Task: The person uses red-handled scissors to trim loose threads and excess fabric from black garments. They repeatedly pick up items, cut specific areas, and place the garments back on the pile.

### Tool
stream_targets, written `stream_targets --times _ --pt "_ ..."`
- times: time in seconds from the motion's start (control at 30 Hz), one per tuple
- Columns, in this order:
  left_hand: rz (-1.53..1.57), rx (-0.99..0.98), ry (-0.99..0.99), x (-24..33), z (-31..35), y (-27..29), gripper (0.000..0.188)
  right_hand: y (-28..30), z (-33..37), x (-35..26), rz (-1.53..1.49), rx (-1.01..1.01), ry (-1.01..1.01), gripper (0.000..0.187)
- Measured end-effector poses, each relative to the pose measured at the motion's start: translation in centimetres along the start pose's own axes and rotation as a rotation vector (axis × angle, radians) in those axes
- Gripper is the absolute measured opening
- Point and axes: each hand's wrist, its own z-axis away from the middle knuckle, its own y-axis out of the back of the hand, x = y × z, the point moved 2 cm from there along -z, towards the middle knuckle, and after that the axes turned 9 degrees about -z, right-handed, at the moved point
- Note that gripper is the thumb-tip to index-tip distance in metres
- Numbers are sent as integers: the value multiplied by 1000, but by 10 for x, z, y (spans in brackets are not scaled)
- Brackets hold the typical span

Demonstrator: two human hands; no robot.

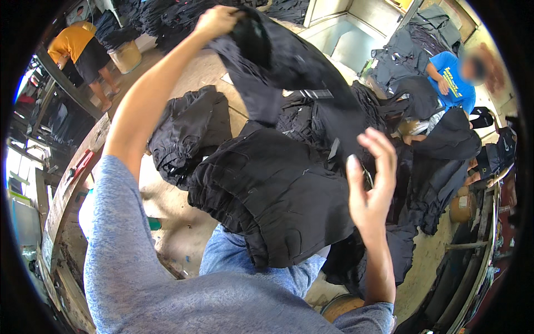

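My left hand, raised high at the top of the view, is closed on one end of a black garment that looks like trousers. The cloth stretches in the air from there down to the right, with a white striped label-like patch on it. At its lower right end is my right hand, thumb and fingers spread apart; whether it touches the cloth I cannot tell. Below, across my lap, lies a thick stack of black garments with gathered edges. Another folded black pile sits just left of it.
More black clothing is heaped at right, by a seated person in a blue shirt. A person in an orange top bends over at far left. A wooden ledge holding a red tool curves along my left.
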Motion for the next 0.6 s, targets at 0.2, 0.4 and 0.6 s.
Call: stream_targets --times 0.2,0.4,0.6 --pt "-68 626 49 -98 -10 80 30 -21 35 23 -42 -217 -131 21" --pt "-482 590 39 -160 60 87 34 -70 71 25 -210 -432 -178 33" --pt "-539 -254 192 -132 185 19 66 -123 129 -13 55 -651 -269 88"
